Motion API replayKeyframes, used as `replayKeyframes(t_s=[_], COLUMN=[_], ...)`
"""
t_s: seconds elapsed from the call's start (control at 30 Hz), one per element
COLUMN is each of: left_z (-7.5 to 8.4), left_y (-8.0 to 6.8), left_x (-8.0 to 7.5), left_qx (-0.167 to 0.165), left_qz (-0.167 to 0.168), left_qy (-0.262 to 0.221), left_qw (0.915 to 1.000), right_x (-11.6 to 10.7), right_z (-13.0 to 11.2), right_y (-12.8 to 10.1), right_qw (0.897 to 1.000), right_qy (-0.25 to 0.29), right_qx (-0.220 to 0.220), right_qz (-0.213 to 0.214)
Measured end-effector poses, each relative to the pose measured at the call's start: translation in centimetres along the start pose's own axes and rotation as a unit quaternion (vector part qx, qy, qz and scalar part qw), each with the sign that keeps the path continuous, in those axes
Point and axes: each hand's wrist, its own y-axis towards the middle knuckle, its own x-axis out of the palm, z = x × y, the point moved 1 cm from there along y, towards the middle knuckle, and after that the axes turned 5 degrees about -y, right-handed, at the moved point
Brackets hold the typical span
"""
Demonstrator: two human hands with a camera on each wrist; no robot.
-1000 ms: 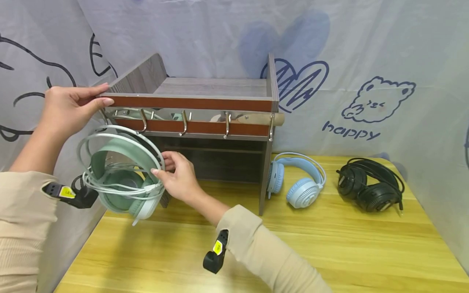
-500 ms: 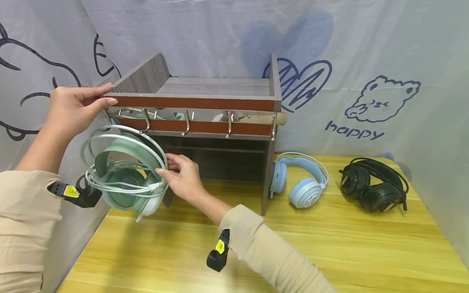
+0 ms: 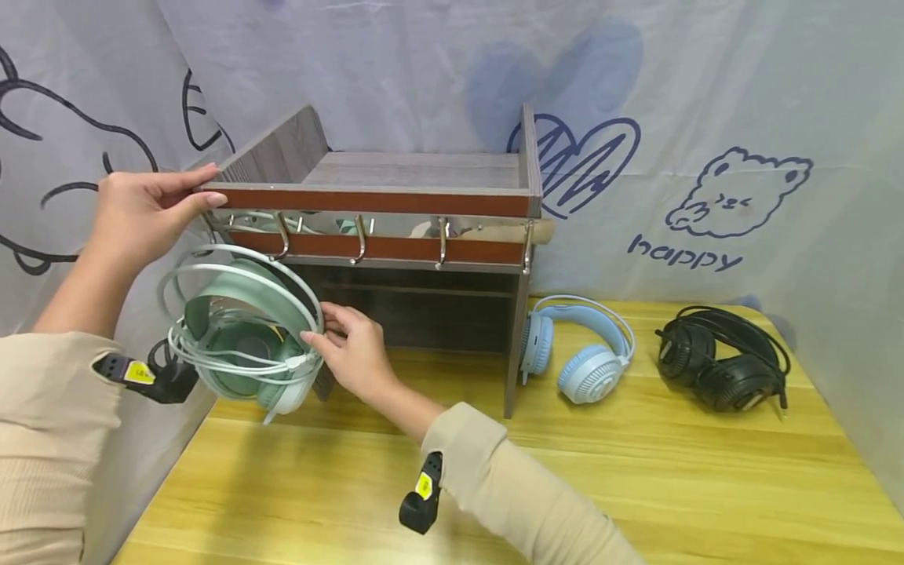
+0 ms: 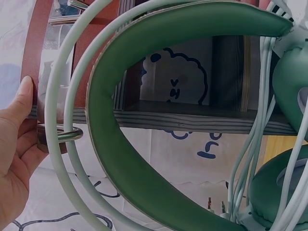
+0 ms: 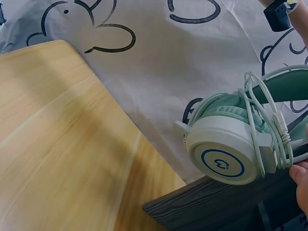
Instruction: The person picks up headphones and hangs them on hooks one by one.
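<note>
A: We log the wooden rack point(image 3: 395, 176) as our landmark — it stands on the bench point(image 3: 636, 486), toward the back left. The green headset point(image 3: 243, 333) hangs at the rack's front left corner, its double band looped over the leftmost hook point(image 3: 212, 229) under the rack's top rail.

B: We agree. Our left hand point(image 3: 141, 212) is at that same corner of the rack, fingers stretched along the end of the top rail, thumb above. In the left wrist view the thumb point(image 4: 21, 98) presses against the brown rail edge; nothing is pinched in that hand.

A: Our right hand point(image 3: 353, 349) sits just in front of the rack's lower opening, fingers bent and closed on the headset's band where the cable point(image 3: 240, 359) is wound round it. The right wrist view shows the white earcup point(image 5: 224, 156) beside the rack's left side panel — only a fingertip shows there.

B: To the right of the rack, a blue headset point(image 3: 582, 345) lies on the bench, one cup touching the rack's side panel. A black headset point(image 3: 720, 365) lies further right, well apart from the rack.
</note>
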Motion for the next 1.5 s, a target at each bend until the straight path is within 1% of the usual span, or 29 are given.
replayKeyframes(t_s=[0.07, 0.13, 0.17, 0.37, 0.43, 0.5, 0.6, 0.73, 0.8, 1.03, 1.23, 1.5], left_z=[0.0, 0.0, 0.0, 0.1, 0.2, 0.2, 0.1, 0.1, 0.1, 0.1, 0.2, 0.0], left_y=[-0.1, -0.1, -0.1, 0.0, 0.0, 0.1, 0.1, 0.1, 0.1, 0.1, 0.1, 0.2], left_x=[0.1, 0.2, 0.2, 0.2, 0.3, 0.3, 0.3, 0.2, 0.2, 0.4, 0.4, 0.1], left_qx=[-0.001, 0.002, 0.004, 0.003, 0.004, 0.007, 0.005, -0.002, 0.000, 0.016, 0.015, 0.011], left_qz=[-0.001, 0.002, 0.003, 0.002, 0.000, -0.001, -0.003, -0.004, -0.002, 0.010, 0.006, 0.010], left_qy=[-0.001, -0.003, -0.005, 0.001, -0.005, -0.013, -0.018, -0.015, -0.015, -0.014, -0.020, -0.026], left_qw=[1.0000, 1.0000, 1.0000, 1.0000, 1.0000, 0.9999, 0.9998, 0.9999, 0.9999, 0.9997, 0.9997, 0.9995], right_x=[-0.1, -0.3, -0.6, -2.1, -2.6, -3.1, -4.0, -4.9, -5.2, -6.7, -8.4, -10.4], right_z=[0.0, 0.0, -0.5, -0.8, -0.5, -0.7, -1.2, -1.7, -1.9, -2.0, -2.0, -1.8], right_y=[-0.2, -0.4, -0.6, -0.7, -0.6, -0.7, -0.9, -1.2, -1.4, -2.2, -2.9, -3.4], right_qw=[1.000, 1.000, 1.000, 0.999, 0.998, 0.998, 0.997, 0.996, 0.996, 0.996, 0.995, 0.997], right_qy=[-0.010, -0.007, -0.007, -0.021, -0.027, -0.021, -0.023, -0.024, -0.022, -0.031, -0.045, -0.031], right_qx=[-0.005, -0.010, -0.011, -0.038, -0.048, -0.054, -0.069, -0.082, -0.084, -0.075, -0.069, -0.030], right_qz=[0.002, 0.004, 0.004, 0.006, 0.007, 0.005, 0.000, -0.009, -0.016, -0.042, -0.055, -0.058])
